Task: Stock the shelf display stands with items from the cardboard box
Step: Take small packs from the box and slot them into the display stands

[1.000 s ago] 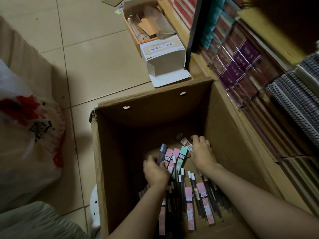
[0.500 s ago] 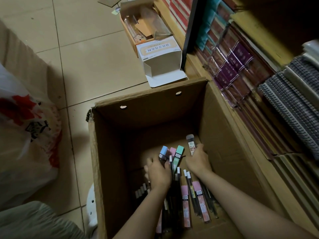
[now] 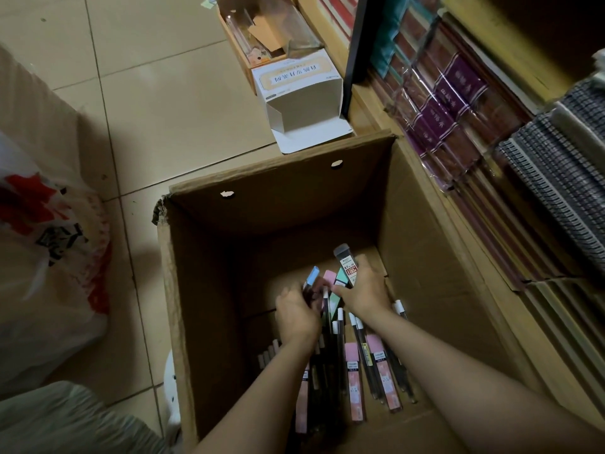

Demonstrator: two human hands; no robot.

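A deep brown cardboard box [image 3: 209, 290] stands open on the tiled floor, with several slim pencil-lead tubes [image 3: 355, 381] lying in its bottom. Both my hands are inside it. My right hand [image 3: 365, 291] grips a bunch of tubes; a dark-capped tube [image 3: 346, 262] and green and pink ones stick up past its fingers. My left hand [image 3: 296, 314] curls round other tubes, a blue-capped one [image 3: 310, 277] poking out above it. To the right stands the wooden shelf [image 3: 409, 165] with wrapped purple packs [image 3: 458, 83] and spiral notebooks [image 3: 563, 181].
A white open carton [image 3: 299, 93] and a small cardboard tray with clear packaging [image 3: 262, 31] sit on the floor beyond the box. A white plastic bag with red print [image 3: 49, 257] lies at the left. A black upright post [image 3: 357, 40] stands by the shelf.
Both hands have closed in toward each other and gathered the tubes into a bunch. The right hand has lifted the dark-capped tube higher.
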